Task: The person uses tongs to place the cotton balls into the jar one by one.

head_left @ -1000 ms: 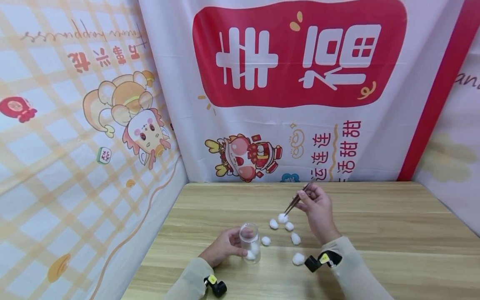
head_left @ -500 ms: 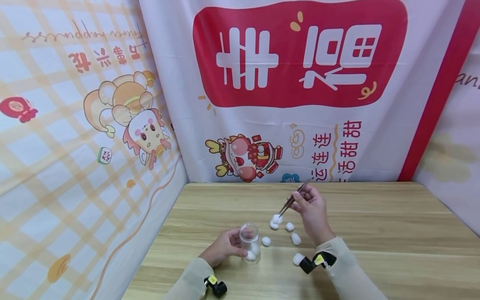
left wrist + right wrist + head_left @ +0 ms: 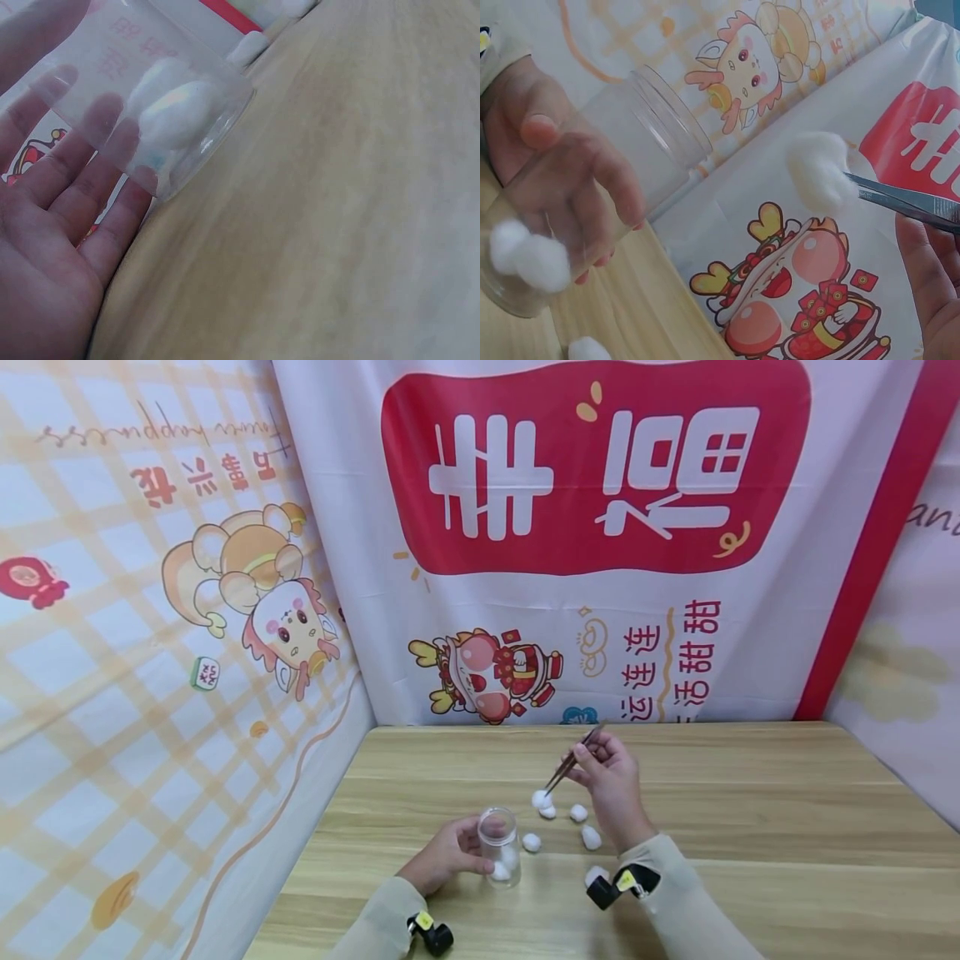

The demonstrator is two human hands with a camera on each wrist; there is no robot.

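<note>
My left hand [image 3: 448, 857] grips a clear jar [image 3: 498, 827] that stands upright and uncapped on the table. Its fingers and thumb go round the wall in the left wrist view, and white cotton balls [image 3: 176, 109] lie at the bottom. Metal tweezers [image 3: 570, 764] are pinched in my right hand [image 3: 613, 789], to the right of the jar and farther back. At their tips a cotton ball [image 3: 817, 171] is held up off the table, as the right wrist view shows. From the head view it overlaps another cotton ball [image 3: 548, 812] below it.
Loose cotton balls lie right of the jar: one close beside it [image 3: 532, 842], others [image 3: 578, 812] [image 3: 591, 837] near my right hand. Another cotton ball [image 3: 595, 874] is partly hidden by the right wrist camera [image 3: 602, 893]. A printed cloth [image 3: 600, 643] hangs behind the wooden table [image 3: 750, 793].
The right hand with the tweezers and the cotton ball has moved left toward the jar, with the ball passing over another one. The left hand and jar stay put.
</note>
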